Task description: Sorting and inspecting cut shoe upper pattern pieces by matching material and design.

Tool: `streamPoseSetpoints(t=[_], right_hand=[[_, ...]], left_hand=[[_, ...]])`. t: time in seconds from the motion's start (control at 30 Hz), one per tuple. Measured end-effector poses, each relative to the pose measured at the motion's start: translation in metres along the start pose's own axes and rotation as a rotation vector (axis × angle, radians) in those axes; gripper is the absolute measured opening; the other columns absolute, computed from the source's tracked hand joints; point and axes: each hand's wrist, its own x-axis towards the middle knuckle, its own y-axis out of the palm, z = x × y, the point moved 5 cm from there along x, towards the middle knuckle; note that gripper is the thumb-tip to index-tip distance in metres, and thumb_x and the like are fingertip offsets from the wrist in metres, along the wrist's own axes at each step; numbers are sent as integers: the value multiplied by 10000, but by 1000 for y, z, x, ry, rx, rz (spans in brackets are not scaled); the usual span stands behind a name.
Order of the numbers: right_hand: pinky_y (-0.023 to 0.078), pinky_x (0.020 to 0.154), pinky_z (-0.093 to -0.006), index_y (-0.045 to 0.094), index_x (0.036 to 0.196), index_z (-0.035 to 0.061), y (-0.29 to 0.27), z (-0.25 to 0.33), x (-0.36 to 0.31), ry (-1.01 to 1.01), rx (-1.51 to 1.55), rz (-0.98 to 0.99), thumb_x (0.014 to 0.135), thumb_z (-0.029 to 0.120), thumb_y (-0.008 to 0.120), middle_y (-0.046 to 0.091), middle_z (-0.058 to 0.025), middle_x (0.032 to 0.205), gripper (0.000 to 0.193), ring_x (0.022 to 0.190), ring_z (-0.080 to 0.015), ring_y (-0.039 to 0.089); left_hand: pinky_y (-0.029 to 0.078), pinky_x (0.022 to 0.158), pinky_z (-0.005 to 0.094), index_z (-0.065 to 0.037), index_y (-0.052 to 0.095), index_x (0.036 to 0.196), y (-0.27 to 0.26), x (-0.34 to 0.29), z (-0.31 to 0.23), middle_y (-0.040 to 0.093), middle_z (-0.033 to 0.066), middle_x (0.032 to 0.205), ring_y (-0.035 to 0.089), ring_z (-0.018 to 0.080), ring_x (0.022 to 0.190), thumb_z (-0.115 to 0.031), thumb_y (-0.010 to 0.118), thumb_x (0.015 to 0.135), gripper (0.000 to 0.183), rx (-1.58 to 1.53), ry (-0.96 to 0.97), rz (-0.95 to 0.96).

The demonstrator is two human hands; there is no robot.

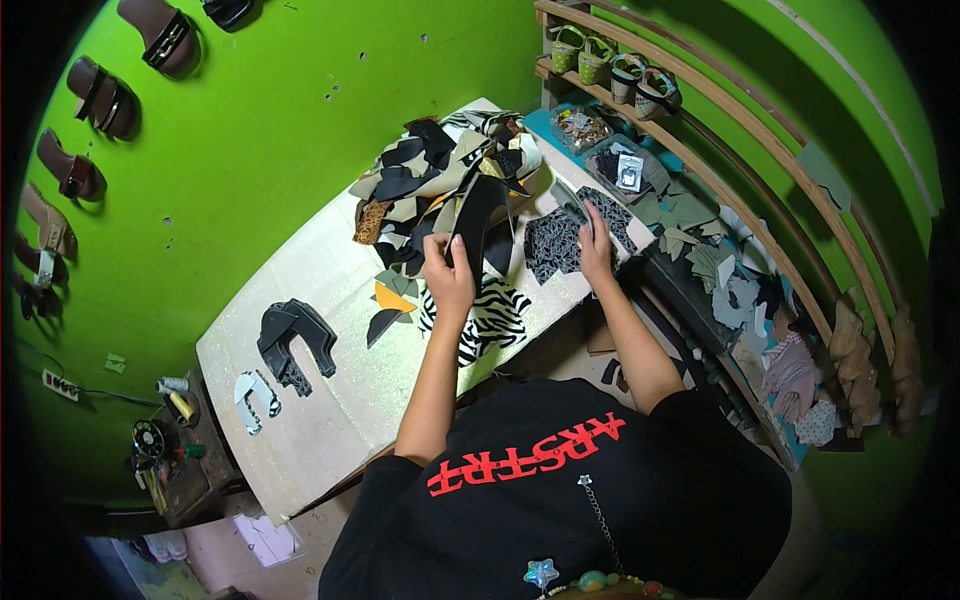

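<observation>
My left hand [450, 272] is closed on a curved black piece of leather-like material [483, 210], thumb on top, above the table. Off to its right, my right hand [597, 245] is closed around a slim dark tool [574, 207] whose kind I cannot make out. Beneath that hand lies a black-and-grey patterned piece [552, 248]. A zebra-striped piece [495, 315] lies just in front of my left hand, with a yellow scrap [393, 298] to its left. Behind both hands rises a heap of mixed scraps [405, 185] in black, cream and brown.
Stacked black curved pieces [298, 340] and white ones [257, 398] lie on the left of the pale table [330, 430]. Wooden racks [720, 150] with small shoes and scraps run along the right. Sandals [168, 42] hang on the green wall; a small machine [150, 440] stands lower left.
</observation>
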Motion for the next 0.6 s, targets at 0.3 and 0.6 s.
streamPoseSetpoints(t=[0.3, 0.6], right_hand=[[337, 858, -417, 441, 1238, 153, 3, 19, 1, 5, -353, 209, 698, 247, 628, 413, -161, 1017, 579, 970, -322, 421], [258, 866, -451, 580, 1008, 125, 67, 7, -49, 80, -682, 424, 700, 308, 647, 447, -87, 1019, 365, 1011, -267, 374]], left_hand=[[399, 599, 193, -36, 417, 990, -2, 10, 19, 561, 61, 830, 494, 66, 689, -129, 495, 883, 162, -448, -277, -5], [447, 778, 225, -7, 384, 1097, -21, 6, 36, 576, 110, 963, 564, 135, 859, 66, 635, 710, 468, -542, -406, 22]])
